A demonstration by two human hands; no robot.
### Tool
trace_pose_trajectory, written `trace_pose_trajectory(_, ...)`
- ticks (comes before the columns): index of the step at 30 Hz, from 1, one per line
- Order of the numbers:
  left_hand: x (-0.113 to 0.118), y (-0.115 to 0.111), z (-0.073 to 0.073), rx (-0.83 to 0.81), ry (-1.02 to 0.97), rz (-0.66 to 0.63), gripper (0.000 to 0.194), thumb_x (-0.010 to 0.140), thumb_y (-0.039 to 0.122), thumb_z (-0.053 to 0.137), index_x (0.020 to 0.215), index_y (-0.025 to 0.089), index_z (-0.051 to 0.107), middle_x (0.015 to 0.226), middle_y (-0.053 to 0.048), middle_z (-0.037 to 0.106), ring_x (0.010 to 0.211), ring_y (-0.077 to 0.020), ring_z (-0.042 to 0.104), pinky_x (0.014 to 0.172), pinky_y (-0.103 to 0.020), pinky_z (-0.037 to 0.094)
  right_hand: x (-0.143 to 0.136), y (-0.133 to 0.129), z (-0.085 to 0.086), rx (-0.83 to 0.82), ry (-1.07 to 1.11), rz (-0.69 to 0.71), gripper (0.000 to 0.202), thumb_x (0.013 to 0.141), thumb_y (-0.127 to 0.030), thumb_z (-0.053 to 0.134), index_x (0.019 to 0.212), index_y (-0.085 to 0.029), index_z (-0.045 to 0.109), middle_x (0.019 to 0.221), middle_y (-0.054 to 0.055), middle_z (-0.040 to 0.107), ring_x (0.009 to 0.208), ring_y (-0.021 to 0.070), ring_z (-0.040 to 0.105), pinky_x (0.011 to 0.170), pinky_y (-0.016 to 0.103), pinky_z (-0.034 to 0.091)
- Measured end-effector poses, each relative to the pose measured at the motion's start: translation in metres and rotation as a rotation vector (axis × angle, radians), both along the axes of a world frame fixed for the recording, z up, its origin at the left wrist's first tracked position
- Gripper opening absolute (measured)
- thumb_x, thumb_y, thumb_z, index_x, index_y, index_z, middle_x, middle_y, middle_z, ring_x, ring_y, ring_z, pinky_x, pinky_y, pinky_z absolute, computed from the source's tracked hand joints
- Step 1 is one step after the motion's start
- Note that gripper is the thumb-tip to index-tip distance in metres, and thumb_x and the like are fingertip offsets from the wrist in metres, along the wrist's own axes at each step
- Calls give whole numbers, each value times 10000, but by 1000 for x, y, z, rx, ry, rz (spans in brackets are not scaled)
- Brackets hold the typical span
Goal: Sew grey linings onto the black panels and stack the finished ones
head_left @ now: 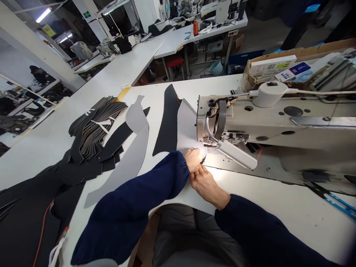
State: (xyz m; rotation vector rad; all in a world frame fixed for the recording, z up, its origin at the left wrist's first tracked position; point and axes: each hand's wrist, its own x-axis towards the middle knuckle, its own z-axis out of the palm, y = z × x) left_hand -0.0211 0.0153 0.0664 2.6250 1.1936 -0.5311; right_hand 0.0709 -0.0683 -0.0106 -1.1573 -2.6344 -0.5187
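At a white-topped sewing table (292, 204) in a workshop, a person in navy sleeves bends both hands to the needle end of a beige metal sewing machine (267, 129); a pale grey, curved fabric panel (187, 122) lies flat with its near end beside the needle area, its left edge meeting a long black fabric panel (167, 126), though whether the two are joined cannot be told; the left hand (193, 160), palm down with fingers loosely bent, rests on the grey panel's near end; the right hand (204, 180), nearly closed, has its fingertips drawn together at a small dark edge of material, the exact grip hidden; the step in hand looks to be lining up edges for stitching, and the next move would seem to call for both hands to keep the layers flat and even, fingertips clear of the needle; to the left lie another pale grey curved piece (126, 163) and a fanned stack of dark fabric pieces (94, 129); at far right stands an open brown cardboard box (247, 76).
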Motion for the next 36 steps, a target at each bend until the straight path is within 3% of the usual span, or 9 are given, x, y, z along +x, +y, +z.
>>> trace_pose_trajectory(8,10,12,-3,-18,3,46,259,841,231,506,1007,127,675,1050,-122,618,864,-228,629,765,-317,497,18,19,-10,70,84,37,230,756,-2,509,919,-23,671,946,221,671,952,283,615,879,428,463)
trace_pose_trajectory(12,17,14,-9,-27,-45,111,252,832,177,476,1001,123,655,1067,-122,598,881,-218,615,780,-316,491,16,14,-10,47,89,37,254,772,2,497,967,-6,660,912,211,669,905,280,616,886,455,461)
trace_pose_trajectory(17,-4,-6,-12,54,-124,157,388,831,252,515,1217,215,535,1195,-106,485,1068,-261,494,818,-345,490,12,0,-19,32,139,38,285,791,-19,493,1034,21,637,1050,250,653,1061,317,588,964,478,432)
trace_pose_trajectory(20,-18,-21,-6,52,-58,181,422,847,232,500,1268,244,479,1205,-93,458,1039,-245,471,799,-340,489,10,-2,-23,47,163,17,350,799,-30,484,1120,44,601,1168,272,610,1120,336,565,973,484,431)
trace_pose_trajectory(26,-13,-30,-1,78,12,110,257,889,171,425,1115,202,543,1107,-80,517,978,-231,476,727,-324,476,8,1,-20,21,157,-31,337,797,-23,449,1079,38,623,1067,265,645,1050,329,589,974,488,428)
trace_pose_trajectory(36,-8,-15,-23,161,-101,40,314,878,212,443,1150,118,567,1197,-120,503,1018,-246,460,864,-346,435,29,15,-23,-10,180,-85,367,824,-73,443,1131,44,606,1158,254,615,1126,336,533,1015,482,380)
